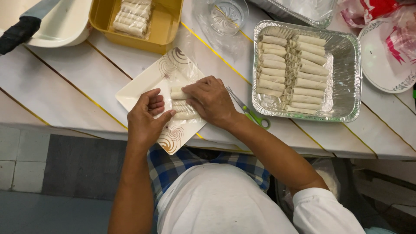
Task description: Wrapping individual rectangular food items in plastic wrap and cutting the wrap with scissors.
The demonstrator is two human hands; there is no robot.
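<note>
1. White planks with thin yellow seams are making up the tabletop, which is running diagonally across the view from the head camera, with grey floor tiles showing below its near edge.
2. Much is being cut off: the yellow tray of rolls, the glass and the patterned plate are all running past the frame's top or right edge, and a dark-handled tool at top left is too cropped to identify.
3. Green-handled scissors are lying partly hidden behind the right wrist.
4. The right hand is pressing down over the pale rolls on the square white plate, its grip curled over them, fingertips hiding their right ends.
5. The left hand is sitting just beside the rolls' left ends, fingers bent inward, thumb touching the lowest roll; whether that grip is truly holding anything cannot be told.
6. Rolls are thus lying between the two grips, directly under the right one.
7. Beyond the right hand, a foil tray is holding two packed rows of similar rolls.
</note>
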